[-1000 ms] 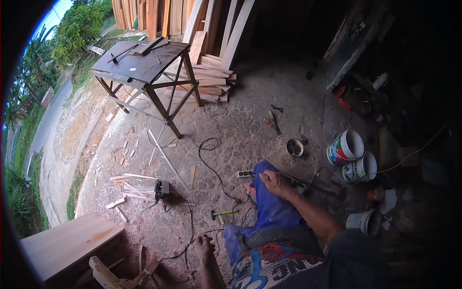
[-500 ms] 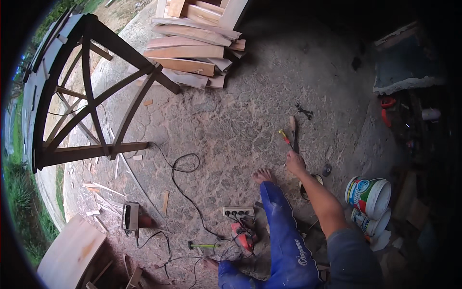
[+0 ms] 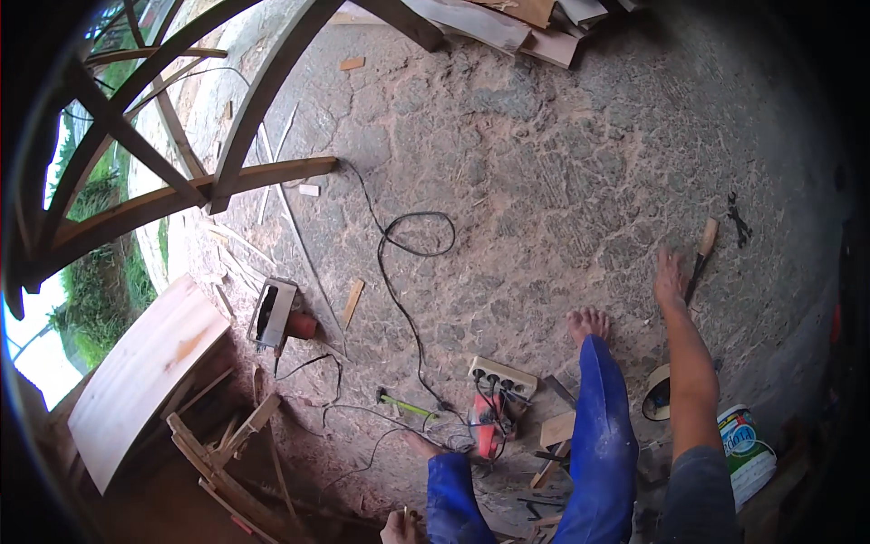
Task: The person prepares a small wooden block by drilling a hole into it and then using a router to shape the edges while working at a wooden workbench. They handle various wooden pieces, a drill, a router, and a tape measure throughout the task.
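My right hand [image 3: 671,276] reaches down to the concrete floor, fingers extended and blurred, beside a wooden-handled tool [image 3: 705,240]. Dark metal tools [image 3: 739,220] lie just beyond it. At the lower edge, my left hand [image 3: 399,528] is closed on a thin pale object, partly out of view. Between my bare feet are a red power tool [image 3: 488,426], a power strip [image 3: 498,375] with plugs in it, and a green-handled hammer [image 3: 406,406]. A round container [image 3: 657,394] and a white bucket [image 3: 743,458] sit beside my right forearm.
A wooden trestle table [image 3: 272,172] fills the upper left, with stacked boards [image 3: 535,32] at the top. A grey-and-red power tool [image 3: 285,313], cables [image 3: 412,326], strips of scrap wood, a pale panel [image 3: 149,381] and a wooden frame [image 3: 217,453] occupy the left and lower left.
The view has tilted down toward the floor. My right arm has moved from over my knee to the floor, reaching farther forward by the hand tools. My left hand has dropped to the lower edge.
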A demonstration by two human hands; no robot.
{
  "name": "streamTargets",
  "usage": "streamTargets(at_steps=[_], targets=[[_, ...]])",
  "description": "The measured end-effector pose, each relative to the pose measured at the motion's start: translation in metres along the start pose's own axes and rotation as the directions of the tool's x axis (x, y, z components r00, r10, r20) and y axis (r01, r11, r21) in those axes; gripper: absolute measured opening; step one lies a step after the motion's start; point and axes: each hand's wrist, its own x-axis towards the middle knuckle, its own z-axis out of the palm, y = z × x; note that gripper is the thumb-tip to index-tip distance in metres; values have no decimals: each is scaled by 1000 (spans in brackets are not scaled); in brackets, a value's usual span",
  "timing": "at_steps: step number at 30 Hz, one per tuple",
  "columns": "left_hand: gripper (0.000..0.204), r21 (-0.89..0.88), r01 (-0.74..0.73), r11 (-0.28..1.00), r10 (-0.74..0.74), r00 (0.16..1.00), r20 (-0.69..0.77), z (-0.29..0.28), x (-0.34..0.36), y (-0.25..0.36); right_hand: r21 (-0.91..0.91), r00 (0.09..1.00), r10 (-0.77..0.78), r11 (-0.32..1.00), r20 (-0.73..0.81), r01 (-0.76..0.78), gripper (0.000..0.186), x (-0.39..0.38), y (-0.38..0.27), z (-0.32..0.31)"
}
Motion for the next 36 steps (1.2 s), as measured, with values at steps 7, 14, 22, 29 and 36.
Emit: streamTargets(at_steps=[7,14,22,29,36], targets=[[19,-438,-212,874,10,908,-419,-83,9,-81,459,840,-409,706,-356,539,23,-212,-178,-173],[24,-656,-383,651,-228,725,-650,-248,-53,-236,965,537,-838,49,-100,257,21,-587,-385,-321],[26,-702,-629,333,-568,461,-682,-382,-113,-528,759,-197,-903,-428,-382,490,44,-966,-546,-301],[29,-682,-698,217,-728,350,-590,-443,-190,-722,555,-608,-708,-685,-359,471,35,-1209,-629,-263],[28,-700,-593,397,-819,114,-562,-443,-238,-824,785,-640,-718,-552,-274,283,23,-1346,-661,-209]])
